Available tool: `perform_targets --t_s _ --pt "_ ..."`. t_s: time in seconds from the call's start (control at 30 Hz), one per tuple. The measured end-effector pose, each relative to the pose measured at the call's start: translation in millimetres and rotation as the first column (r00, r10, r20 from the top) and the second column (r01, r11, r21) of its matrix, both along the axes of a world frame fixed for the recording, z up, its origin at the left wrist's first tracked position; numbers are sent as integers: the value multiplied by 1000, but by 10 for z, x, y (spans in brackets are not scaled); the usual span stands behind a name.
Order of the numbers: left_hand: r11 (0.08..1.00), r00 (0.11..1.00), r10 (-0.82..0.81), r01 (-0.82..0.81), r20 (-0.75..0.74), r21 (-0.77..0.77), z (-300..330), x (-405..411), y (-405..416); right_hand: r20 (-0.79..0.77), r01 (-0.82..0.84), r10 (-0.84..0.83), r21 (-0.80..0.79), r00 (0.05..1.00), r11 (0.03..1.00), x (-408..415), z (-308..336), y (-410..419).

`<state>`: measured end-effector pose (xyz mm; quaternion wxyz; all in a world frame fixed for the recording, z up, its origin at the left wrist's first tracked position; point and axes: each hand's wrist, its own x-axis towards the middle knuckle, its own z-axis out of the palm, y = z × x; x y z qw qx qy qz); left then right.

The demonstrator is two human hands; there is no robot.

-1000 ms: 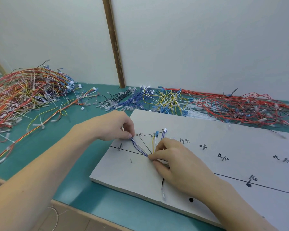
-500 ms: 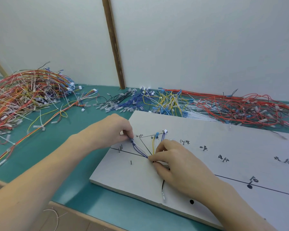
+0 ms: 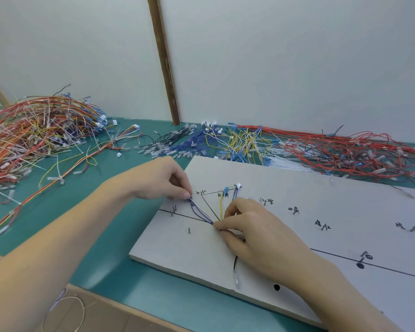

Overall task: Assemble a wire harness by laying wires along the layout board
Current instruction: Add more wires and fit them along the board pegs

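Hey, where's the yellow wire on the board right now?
In the head view, the yellow wire lies on the layout board left of centre, running from the blue connector down to the right hand, which pinches the wires.

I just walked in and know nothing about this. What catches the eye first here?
Two bare hands meet on a grey layout board: the left hand pinches the end of blue and white wires, and the right hand pins them where the drawn lines join. Behind, a big tangled heap of red and orange wires fills the table's far left, and sorted wire bunches run along the wall.
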<state>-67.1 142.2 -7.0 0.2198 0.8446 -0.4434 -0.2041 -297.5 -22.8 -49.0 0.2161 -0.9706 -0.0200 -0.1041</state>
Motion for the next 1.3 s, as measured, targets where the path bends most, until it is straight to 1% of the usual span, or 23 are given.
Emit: perform_targets --t_s 0.17,0.27,0.5,0.73,0.83,1.0,1.3 --pt "999 989 48 -50 -140 -8 -36 54 -27 17 -4 4 10 1000 1000 2 -13 -3" --pt "999 983 48 -44 -176 25 -15 86 -67 24 -9 9 13 1000 1000 7 -18 -12" --pt "998 983 62 -55 -175 41 -11 84 -106 25 -10 9 18 1000 1000 18 -35 -6" --pt "993 991 80 -70 -104 97 45 13 -157 22 -7 7 13 1000 1000 15 -27 -3" --pt "994 991 87 -80 -101 75 34 -26 -140 29 -13 12 20 1000 1000 15 -33 -8" --pt "990 967 134 -139 -218 -10 -45 -31 -72 63 -7 3 66 998 998 40 -41 -31" --pt "978 947 135 -175 -292 -117 -140 -17 -27 62 -3 -3 94 998 996 57 -67 -22"
